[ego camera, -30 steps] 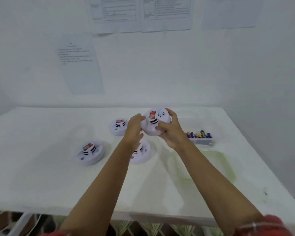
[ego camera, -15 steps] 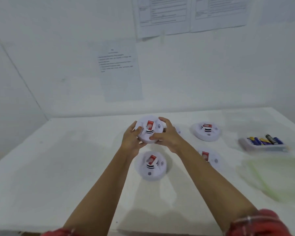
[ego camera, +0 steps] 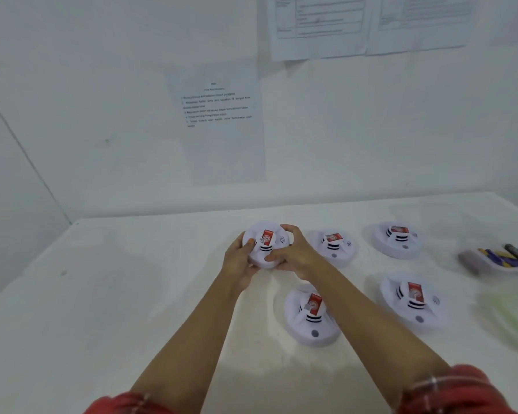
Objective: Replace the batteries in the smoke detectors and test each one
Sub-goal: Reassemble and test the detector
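A round white smoke detector [ego camera: 266,243] with a red label is held above the white table [ego camera: 102,294], face toward me. My left hand [ego camera: 239,265] grips its left edge, thumb on the face. My right hand [ego camera: 293,255] grips its right side, fingers curled over the top rim. Several more white detectors lie on the table: one [ego camera: 311,316] just below my hands, one [ego camera: 334,245] right of them, one [ego camera: 398,239] at the back right, one [ego camera: 413,300] at the right. A tray of batteries [ego camera: 500,258] sits at the far right, blurred.
Printed sheets [ego camera: 219,127] hang on the white wall behind the table. A pale green translucent thing [ego camera: 509,318], blurred, lies at the right edge. The table's left half holds nothing I can see. Red plaid sleeves show at the bottom.
The view has swung left, so the detectors and battery tray now sit further right. Both hands still hold the same detector, which has turned slightly between them.
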Available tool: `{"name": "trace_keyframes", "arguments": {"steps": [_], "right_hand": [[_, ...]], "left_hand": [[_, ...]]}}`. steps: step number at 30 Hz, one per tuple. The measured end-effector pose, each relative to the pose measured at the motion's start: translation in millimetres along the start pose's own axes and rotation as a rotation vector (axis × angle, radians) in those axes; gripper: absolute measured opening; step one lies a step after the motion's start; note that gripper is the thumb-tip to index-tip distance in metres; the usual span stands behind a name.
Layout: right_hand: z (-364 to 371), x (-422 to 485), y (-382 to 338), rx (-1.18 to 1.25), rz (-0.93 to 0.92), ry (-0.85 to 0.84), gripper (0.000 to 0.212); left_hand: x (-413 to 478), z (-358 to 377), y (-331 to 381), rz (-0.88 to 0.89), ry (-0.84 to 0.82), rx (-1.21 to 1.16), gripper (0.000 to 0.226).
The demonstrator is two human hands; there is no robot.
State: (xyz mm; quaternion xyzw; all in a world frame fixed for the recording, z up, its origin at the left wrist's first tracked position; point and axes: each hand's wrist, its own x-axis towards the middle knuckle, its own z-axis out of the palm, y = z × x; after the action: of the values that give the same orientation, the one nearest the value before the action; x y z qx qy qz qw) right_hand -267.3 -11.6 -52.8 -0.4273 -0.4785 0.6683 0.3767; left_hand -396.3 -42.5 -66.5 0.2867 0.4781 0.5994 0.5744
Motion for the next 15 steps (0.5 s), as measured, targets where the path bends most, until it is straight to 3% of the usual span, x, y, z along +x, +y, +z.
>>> {"name": "trace_keyframes", "arguments": {"steps": [4,15], "right_hand": [[-0.9,2.8,8.3,0.004,0.007,0.081,0.068],[-4.7,5.2,8.2,0.03,0.025,0.118,0.068]], "left_hand": [[9.3,-3.2,-7.4,0.008,-0.118,-0.026,0.032],[24.2,4.0,-13.0,-0.041,-0.018,-0.005,0.031]]}}
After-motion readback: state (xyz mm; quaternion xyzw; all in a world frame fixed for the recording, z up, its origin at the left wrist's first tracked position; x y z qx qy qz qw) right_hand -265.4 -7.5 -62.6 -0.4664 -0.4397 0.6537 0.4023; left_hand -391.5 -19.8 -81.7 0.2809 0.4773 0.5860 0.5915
